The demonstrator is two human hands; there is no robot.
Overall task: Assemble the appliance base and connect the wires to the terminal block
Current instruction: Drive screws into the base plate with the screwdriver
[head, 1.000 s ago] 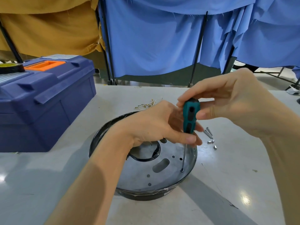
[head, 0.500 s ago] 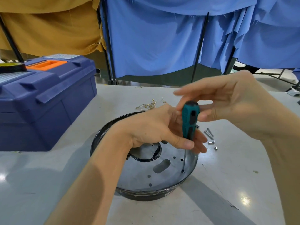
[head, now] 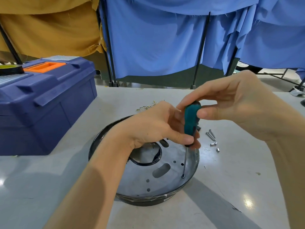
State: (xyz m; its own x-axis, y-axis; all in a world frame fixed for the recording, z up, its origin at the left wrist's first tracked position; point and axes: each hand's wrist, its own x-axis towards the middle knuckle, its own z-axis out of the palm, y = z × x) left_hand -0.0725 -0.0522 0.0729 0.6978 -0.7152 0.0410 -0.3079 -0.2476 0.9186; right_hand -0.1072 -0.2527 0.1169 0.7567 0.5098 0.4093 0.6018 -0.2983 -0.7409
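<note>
A round black appliance base (head: 165,198) lies on the table with a grey metal plate (head: 166,180) set inside it. A screwdriver (head: 190,120) with a teal handle stands nearly upright, its tip on a screw (head: 182,176) near the plate's right rim. My right hand (head: 231,103) grips the top of the handle with fingertips. My left hand (head: 158,126) pinches the lower end of the handle and hides the back of the plate. No terminal block shows.
Several loose screws and small metal nuts (head: 212,139) lie on the table right of the base. A tangle of thin wire (head: 148,105) lies behind my left hand. A blue toolbox (head: 44,103) stands at the left, tape roll (head: 9,69) on top. Blue and mustard curtains hang behind.
My right hand's fingers have shifted around the screwdriver handle, which has turned slightly. The shaft tip stays on the same screw and my left hand holds its place.
</note>
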